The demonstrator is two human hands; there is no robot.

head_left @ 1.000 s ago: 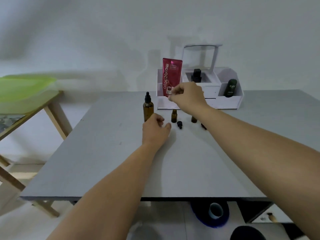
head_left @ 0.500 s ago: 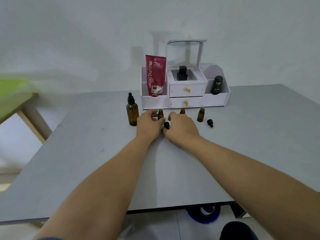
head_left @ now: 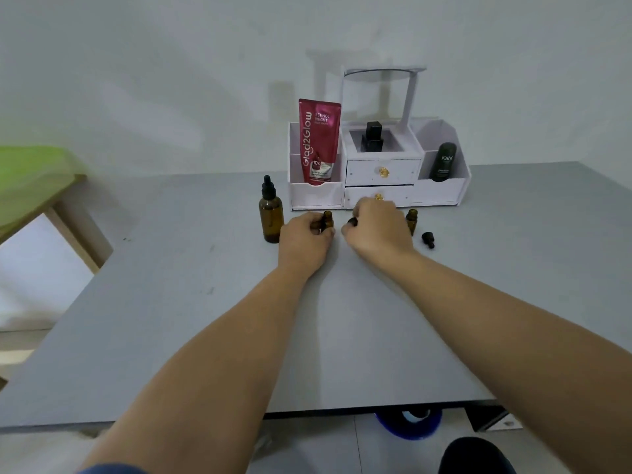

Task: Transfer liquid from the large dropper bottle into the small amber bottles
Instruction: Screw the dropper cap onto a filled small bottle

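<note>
The large amber dropper bottle stands upright on the grey table, its black dropper cap on. Just right of it my left hand grips a small amber bottle, which is uncapped. My right hand pinches a small black cap beside that bottle. A second small amber bottle stands uncapped to the right of my right hand. Its black cap lies loose on the table. A third small bottle seen earlier is hidden behind my right hand.
A white cosmetic organiser with two drawers stands behind the bottles. It holds a red tube, a black bottle and a dark green bottle. A wooden table with a green cover is at the left.
My right hand came down from the red tube to the table and picked up the black cap. My left hand moved onto the small amber bottle. The camera view shifted left.
</note>
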